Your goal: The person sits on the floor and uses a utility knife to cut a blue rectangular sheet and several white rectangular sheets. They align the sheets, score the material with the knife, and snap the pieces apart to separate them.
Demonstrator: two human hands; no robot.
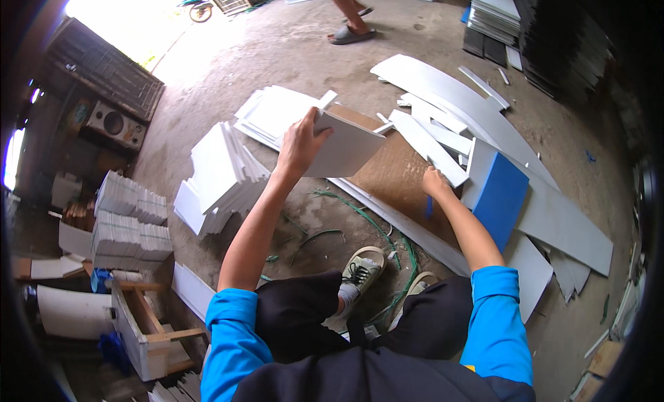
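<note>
My left hand (301, 145) is closed on the edge of a flat white panel (349, 147), which it holds up at a tilt over a brown board (404, 177). To the right, my right hand (436, 183) is curled shut above the same board. A slim blue tool (429, 207) sticks out below its fist; I cannot make out its kind. White offcut strips (429, 150) lie just beyond the right hand. A blue panel (501, 201) rests on white sheets beside my right forearm.
Stacked white panels (218, 174) stand left of my arm, with another pile (266, 111) beyond. Green strapping (411, 260) lies around my shoes. Bundled panels (131, 222) and a wooden frame (149, 333) sit far left. A person's sandalled foot (353, 34) shows at the top.
</note>
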